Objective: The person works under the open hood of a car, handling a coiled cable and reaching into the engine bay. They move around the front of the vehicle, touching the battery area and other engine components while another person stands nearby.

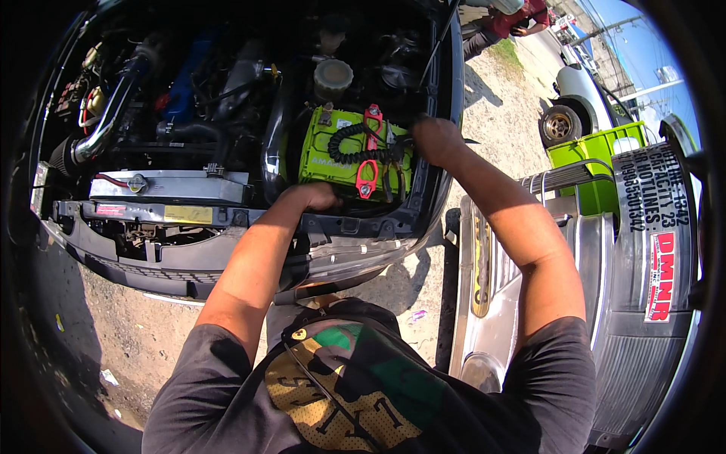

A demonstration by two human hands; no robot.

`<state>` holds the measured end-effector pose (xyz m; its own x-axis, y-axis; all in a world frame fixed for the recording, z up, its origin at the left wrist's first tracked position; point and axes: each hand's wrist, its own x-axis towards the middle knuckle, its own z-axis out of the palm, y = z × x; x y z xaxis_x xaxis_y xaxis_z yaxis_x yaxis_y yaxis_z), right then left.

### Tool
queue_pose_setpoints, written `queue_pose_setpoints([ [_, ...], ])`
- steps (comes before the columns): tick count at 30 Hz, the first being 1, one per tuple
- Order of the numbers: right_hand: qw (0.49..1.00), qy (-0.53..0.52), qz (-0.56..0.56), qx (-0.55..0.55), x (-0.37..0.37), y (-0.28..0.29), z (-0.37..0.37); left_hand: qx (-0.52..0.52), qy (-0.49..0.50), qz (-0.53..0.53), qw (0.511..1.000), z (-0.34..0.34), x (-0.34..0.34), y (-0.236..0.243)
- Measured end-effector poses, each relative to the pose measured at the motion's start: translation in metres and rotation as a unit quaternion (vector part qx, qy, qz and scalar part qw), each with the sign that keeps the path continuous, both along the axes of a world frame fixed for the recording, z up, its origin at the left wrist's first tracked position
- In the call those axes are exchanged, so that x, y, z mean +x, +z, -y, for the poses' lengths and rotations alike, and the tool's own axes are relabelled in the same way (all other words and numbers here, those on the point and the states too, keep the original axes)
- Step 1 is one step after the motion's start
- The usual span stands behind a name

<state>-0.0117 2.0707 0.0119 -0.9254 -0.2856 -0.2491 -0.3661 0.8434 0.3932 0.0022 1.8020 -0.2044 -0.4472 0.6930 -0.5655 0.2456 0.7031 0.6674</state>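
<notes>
A bright green car battery (321, 142) sits in the right front corner of an open engine bay. Across its top lies a red hold-down bracket (370, 144), with a black corrugated cable sleeve (336, 144) looping to it. My left hand (324, 197) reaches down at the battery's near side, its fingers hidden in shadow. Beside the battery's right edge, my right hand (437, 141) is closed in a fist. A thin dark pointed piece (470, 141) sticks out past it; I cannot make out what the fist holds.
Left of the battery run a shiny metal pipe (274, 144) and a silver radiator (166, 188). A round-capped reservoir (333, 76) stands behind it. To the right is a metal-fronted vehicle (529, 280), with a green crate (597, 163) beyond. Another person (507, 26) is far off.
</notes>
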Motion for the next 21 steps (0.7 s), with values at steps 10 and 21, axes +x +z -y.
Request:
queue_pose_setpoints([
  [10,0.994,0.004,-0.053,-0.091,0.012,0.012,0.007,0.025,-0.002,0.001,1.000,0.005,-0.003,0.000],
  [21,0.984,0.029,-0.125,-0.121,0.021,-0.023,-0.009,0.037,-0.017,-0.018,0.999,0.005,-0.010,-0.010],
])
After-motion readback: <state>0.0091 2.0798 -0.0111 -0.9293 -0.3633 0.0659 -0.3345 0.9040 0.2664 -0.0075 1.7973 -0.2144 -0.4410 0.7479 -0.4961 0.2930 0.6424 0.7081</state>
